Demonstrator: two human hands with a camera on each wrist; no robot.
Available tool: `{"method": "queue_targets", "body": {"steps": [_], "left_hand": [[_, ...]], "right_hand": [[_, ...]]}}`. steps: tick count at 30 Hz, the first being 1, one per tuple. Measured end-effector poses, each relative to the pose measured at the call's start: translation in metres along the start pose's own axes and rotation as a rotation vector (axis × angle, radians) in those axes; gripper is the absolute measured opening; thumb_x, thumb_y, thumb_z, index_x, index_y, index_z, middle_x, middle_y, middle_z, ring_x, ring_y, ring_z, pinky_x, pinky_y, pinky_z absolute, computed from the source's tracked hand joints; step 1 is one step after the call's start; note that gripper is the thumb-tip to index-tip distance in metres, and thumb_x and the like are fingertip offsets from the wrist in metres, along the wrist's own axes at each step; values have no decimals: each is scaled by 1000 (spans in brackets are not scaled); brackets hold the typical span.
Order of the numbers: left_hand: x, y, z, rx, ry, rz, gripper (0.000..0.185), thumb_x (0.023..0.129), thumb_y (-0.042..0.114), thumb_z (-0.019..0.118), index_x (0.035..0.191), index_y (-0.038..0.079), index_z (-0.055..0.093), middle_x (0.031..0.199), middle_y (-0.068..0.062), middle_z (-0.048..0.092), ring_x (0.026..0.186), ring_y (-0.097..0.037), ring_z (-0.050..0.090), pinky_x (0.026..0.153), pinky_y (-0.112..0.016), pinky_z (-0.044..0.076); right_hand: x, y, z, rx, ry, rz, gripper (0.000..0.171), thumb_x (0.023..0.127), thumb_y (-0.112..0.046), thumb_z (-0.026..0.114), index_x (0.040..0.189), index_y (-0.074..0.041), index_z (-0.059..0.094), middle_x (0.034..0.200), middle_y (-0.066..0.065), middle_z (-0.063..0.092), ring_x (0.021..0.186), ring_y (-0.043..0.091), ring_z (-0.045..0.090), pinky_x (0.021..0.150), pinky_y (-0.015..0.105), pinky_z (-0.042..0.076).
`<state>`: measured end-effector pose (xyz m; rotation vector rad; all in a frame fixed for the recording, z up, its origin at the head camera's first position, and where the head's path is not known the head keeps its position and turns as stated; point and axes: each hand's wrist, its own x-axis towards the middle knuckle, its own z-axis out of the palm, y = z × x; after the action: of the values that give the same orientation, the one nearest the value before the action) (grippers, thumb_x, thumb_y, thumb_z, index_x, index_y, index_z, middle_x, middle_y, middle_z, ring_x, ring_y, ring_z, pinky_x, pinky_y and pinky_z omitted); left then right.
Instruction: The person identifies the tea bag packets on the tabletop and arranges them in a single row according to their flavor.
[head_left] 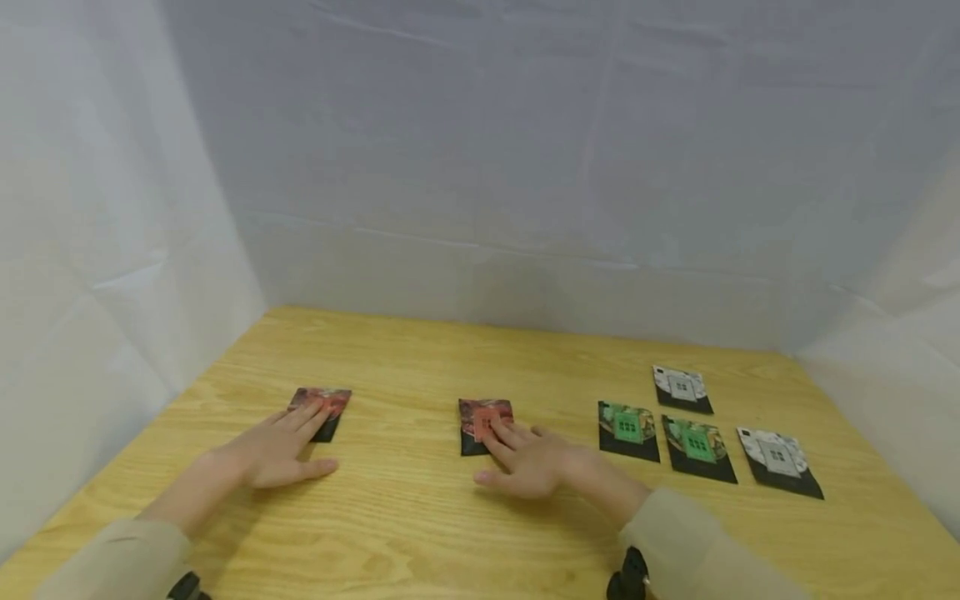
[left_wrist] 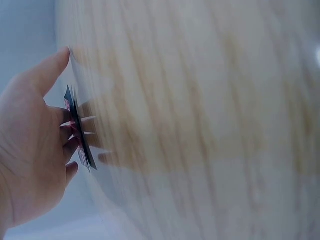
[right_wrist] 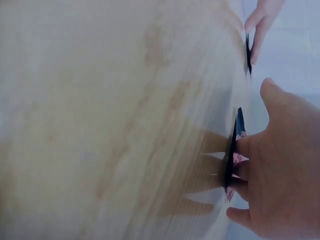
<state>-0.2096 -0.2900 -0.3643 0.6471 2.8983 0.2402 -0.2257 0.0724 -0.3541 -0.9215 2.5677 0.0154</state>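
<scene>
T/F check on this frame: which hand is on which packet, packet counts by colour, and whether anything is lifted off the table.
1. The left hand rests its fingers on a red packet. True.
2. The right hand holds a green packet in the air. False: its straight fingers lie on the second red packet, flat on the wooden table.
3. Two green packets lie to the right of the right hand. True.
4. Only one white packet is on the table. False: there are two.
5. The packets are stacked in one pile. False: all six lie apart.
</scene>
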Motion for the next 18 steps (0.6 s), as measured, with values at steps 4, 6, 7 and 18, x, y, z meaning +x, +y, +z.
{"method": "queue_targets", "body": {"steps": [4,6,7,18], "left_hand": [[0,-3,2,11,20,11,90,89,60,45,139,-13,27,146,-31,17,133,-46,18,106,-59,15],[0,-3,2,23,33,18,90,89,60,45,139,-13,28,146,-32,18,133,-46,18,106,-59,16],[1,-3,2,25,36,20,89,89,60,45,139,-13,28,146,-32,18,133,-46,18,106,-58,16],[-1,-1,1,19,18,15,90,89,61,44,140,-12,27,147,-31,17,134,-45,18,107,-58,15]], "right_hand": [[3,-8,3,0,31,-1,76,92,-65,17,150,-15,15,155,7,4,141,21,6,112,45,14],[5,-11,4,3,38,-6,77,92,-66,17,150,-15,15,155,7,4,141,22,6,112,45,13],[6,-12,4,7,37,-7,77,92,-66,16,150,-15,15,155,7,4,141,21,6,112,46,13],[22,-42,-2,-5,12,-28,75,90,-68,13,150,-23,16,155,4,6,141,20,8,111,49,13]]}}
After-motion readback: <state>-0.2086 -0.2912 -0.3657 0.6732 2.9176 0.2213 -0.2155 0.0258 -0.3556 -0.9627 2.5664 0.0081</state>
